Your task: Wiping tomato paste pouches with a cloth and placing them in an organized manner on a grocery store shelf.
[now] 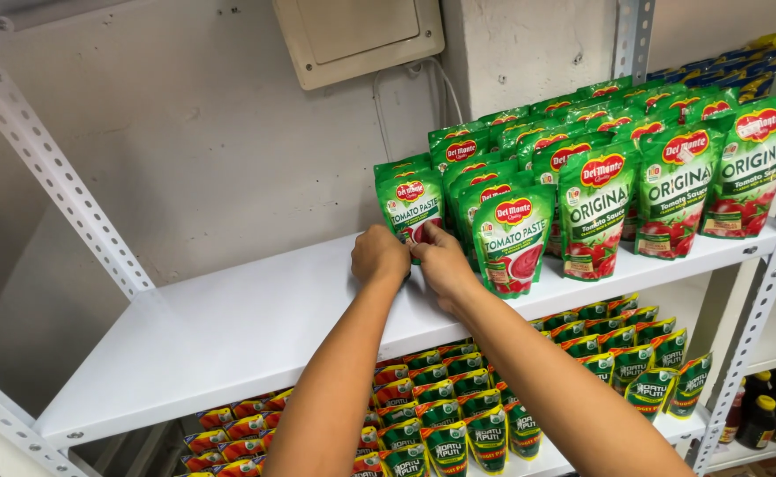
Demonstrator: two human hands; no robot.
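Gripping glossy green pouch (410, 208) — both hands (413, 259), white shelf (229, 327).

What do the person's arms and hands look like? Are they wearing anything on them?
Both arms are bare from the bottom edge of the picture up to the hands: no sleeves, gloves, watch or bracelets show. The left hand and right hand have bare fingers, and no rings can be seen.

2 hands (413, 258), 1 white shelf (229, 336), 1 wall box (357, 35), 4 dark bottles (772, 411), green pouches too many to count
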